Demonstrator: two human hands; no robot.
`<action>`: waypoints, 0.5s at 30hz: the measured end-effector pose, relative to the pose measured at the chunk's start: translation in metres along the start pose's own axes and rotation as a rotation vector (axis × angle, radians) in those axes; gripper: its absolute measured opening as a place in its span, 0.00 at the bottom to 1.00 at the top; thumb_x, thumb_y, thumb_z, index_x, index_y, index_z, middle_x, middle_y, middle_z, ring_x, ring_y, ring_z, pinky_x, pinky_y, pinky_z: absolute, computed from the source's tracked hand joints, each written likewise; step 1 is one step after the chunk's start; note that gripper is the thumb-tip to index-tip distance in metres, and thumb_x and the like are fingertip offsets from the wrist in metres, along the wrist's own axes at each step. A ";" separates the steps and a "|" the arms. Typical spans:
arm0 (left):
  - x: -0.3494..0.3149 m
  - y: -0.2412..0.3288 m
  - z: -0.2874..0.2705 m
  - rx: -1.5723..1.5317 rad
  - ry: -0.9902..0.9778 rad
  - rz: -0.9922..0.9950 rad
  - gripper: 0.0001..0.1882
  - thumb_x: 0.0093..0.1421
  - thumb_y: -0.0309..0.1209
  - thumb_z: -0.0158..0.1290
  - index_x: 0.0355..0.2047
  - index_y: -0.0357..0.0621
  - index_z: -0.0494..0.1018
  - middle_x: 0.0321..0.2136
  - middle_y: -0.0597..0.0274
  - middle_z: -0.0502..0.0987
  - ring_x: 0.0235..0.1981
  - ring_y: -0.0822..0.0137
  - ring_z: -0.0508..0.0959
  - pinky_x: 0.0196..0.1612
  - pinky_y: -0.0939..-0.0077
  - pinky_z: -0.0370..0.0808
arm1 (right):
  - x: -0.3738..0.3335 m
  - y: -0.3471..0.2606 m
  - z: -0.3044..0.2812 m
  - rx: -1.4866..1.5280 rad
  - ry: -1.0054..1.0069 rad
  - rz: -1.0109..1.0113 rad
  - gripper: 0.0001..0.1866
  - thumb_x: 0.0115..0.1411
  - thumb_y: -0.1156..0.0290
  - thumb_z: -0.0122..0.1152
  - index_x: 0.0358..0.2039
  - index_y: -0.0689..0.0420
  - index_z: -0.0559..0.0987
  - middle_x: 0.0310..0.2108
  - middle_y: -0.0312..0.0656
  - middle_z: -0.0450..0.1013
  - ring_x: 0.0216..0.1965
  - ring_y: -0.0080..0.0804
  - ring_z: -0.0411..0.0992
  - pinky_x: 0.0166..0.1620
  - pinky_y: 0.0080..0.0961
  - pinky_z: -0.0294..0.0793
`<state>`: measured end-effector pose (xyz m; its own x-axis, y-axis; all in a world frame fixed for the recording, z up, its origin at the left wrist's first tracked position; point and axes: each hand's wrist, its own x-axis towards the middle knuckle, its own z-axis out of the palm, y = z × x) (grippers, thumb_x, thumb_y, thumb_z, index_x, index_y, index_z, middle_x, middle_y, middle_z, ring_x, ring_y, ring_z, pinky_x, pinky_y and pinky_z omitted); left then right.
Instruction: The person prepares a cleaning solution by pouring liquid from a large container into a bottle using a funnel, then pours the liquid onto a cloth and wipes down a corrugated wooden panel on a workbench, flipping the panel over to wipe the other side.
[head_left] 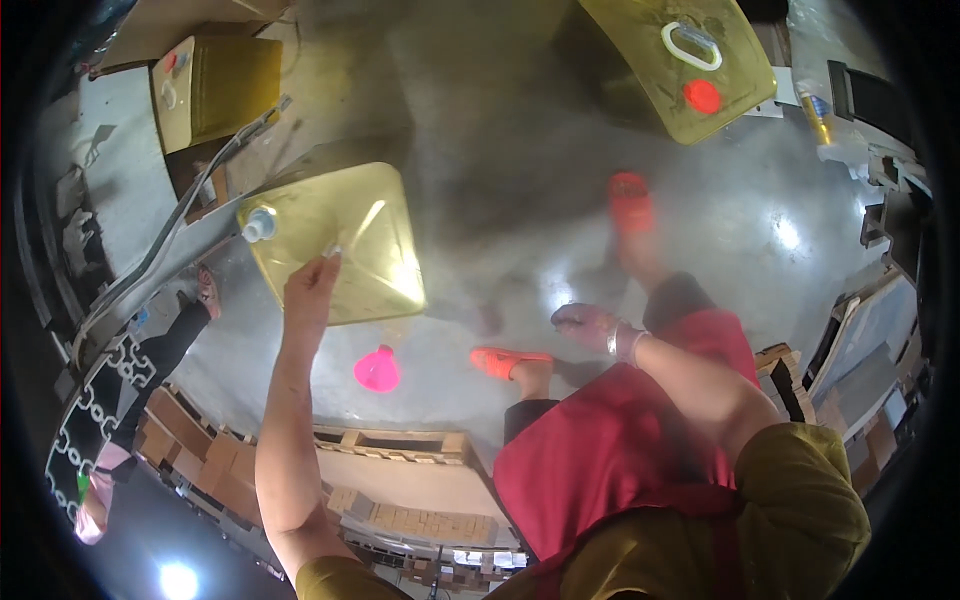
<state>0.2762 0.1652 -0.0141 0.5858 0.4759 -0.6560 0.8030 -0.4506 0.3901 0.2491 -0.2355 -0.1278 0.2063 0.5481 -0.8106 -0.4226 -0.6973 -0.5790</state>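
Left hand (pixel 312 284), fingers drawn in, over gold tin (pixel 375 265); grip impossible to tell. Spout (pixel 260 225) appears fitted, hand's left; pink funnel (pixel 378 370) unseated, floor (pixel 720 230), hand's right. Right hand (pixel 585 326) half-curled, hold unclear.

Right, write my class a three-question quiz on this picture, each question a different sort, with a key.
1. True or false: the left hand is at a gold tin, while the right hand is away from it.

2. What colour is the round cap on the upper-right tin?
A) blue
B) orange-red
C) black

3. Name the pink object on the floor.

Key: 1. True. 2. B. 3. Funnel.
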 end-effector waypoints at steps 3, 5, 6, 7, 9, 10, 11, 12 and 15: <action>0.030 -0.019 -0.012 0.009 0.029 -0.017 0.20 0.62 0.42 0.51 0.22 0.37 0.69 0.17 0.73 0.61 0.22 0.78 0.58 0.25 0.78 0.59 | 0.003 0.000 0.005 -0.072 -0.049 -0.058 0.15 0.58 0.63 0.50 0.39 0.59 0.76 0.39 0.47 0.74 0.43 0.43 0.72 0.49 0.31 0.69; 0.053 -0.022 -0.020 -0.039 -0.032 -0.032 0.20 0.62 0.41 0.50 0.22 0.37 0.67 0.17 0.72 0.60 0.22 0.77 0.58 0.25 0.76 0.58 | 0.003 -0.004 0.010 -0.033 -0.050 0.003 0.15 0.57 0.63 0.50 0.40 0.59 0.76 0.40 0.47 0.74 0.44 0.43 0.72 0.49 0.32 0.68; 0.060 -0.024 -0.020 -0.036 -0.043 -0.027 0.20 0.62 0.41 0.50 0.22 0.37 0.67 0.17 0.72 0.60 0.22 0.77 0.58 0.25 0.76 0.58 | 0.002 -0.007 0.012 0.003 -0.054 0.057 0.15 0.56 0.64 0.51 0.40 0.59 0.76 0.40 0.46 0.74 0.45 0.42 0.72 0.50 0.33 0.68; 0.066 -0.025 -0.020 0.014 -0.012 0.027 0.20 0.62 0.41 0.50 0.22 0.37 0.67 0.17 0.71 0.60 0.22 0.76 0.58 0.25 0.75 0.58 | 0.003 -0.004 0.020 0.012 -0.045 0.064 0.15 0.56 0.64 0.51 0.40 0.59 0.76 0.40 0.46 0.74 0.45 0.42 0.72 0.50 0.33 0.68; 0.084 -0.050 -0.022 0.090 0.030 0.101 0.20 0.62 0.41 0.49 0.22 0.37 0.66 0.17 0.67 0.61 0.23 0.74 0.59 0.26 0.75 0.59 | 0.005 0.015 0.024 -0.448 0.033 -0.608 0.16 0.57 0.63 0.49 0.41 0.58 0.75 0.39 0.45 0.75 0.46 0.42 0.71 0.51 0.33 0.68; 0.081 -0.057 -0.023 0.002 0.020 0.084 0.20 0.62 0.41 0.49 0.21 0.37 0.66 0.17 0.65 0.62 0.23 0.73 0.59 0.26 0.75 0.60 | 0.012 0.012 0.028 -0.351 -0.066 -0.430 0.15 0.58 0.64 0.47 0.42 0.56 0.75 0.42 0.45 0.73 0.48 0.41 0.70 0.51 0.32 0.68; 0.081 -0.076 -0.027 -0.009 0.017 0.080 0.18 0.62 0.40 0.49 0.18 0.45 0.64 0.17 0.76 0.57 0.20 0.80 0.56 0.21 0.82 0.52 | 0.005 -0.034 0.012 -0.063 -0.167 -0.041 0.15 0.58 0.63 0.46 0.40 0.55 0.75 0.43 0.46 0.72 0.48 0.42 0.69 0.50 0.33 0.68; 0.073 -0.055 -0.033 -0.031 -0.026 0.017 0.15 0.61 0.39 0.50 0.23 0.42 0.68 0.18 0.73 0.61 0.21 0.78 0.61 0.24 0.82 0.58 | 0.003 -0.045 0.010 -0.054 -0.185 0.010 0.15 0.57 0.61 0.47 0.38 0.57 0.75 0.41 0.48 0.72 0.45 0.43 0.71 0.49 0.34 0.68; 0.079 -0.011 -0.038 0.454 0.320 0.429 0.12 0.62 0.32 0.50 0.43 0.37 0.72 0.42 0.56 0.75 0.42 0.65 0.75 0.46 0.74 0.69 | 0.015 -0.038 0.019 -0.016 -0.238 -0.092 0.16 0.58 0.58 0.47 0.35 0.58 0.75 0.35 0.47 0.73 0.39 0.43 0.71 0.46 0.34 0.68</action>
<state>0.3177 0.2365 -0.0464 0.9002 0.3528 -0.2551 0.4090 -0.8862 0.2175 0.2514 -0.1920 -0.1162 0.0284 0.7014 -0.7122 -0.3970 -0.6460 -0.6520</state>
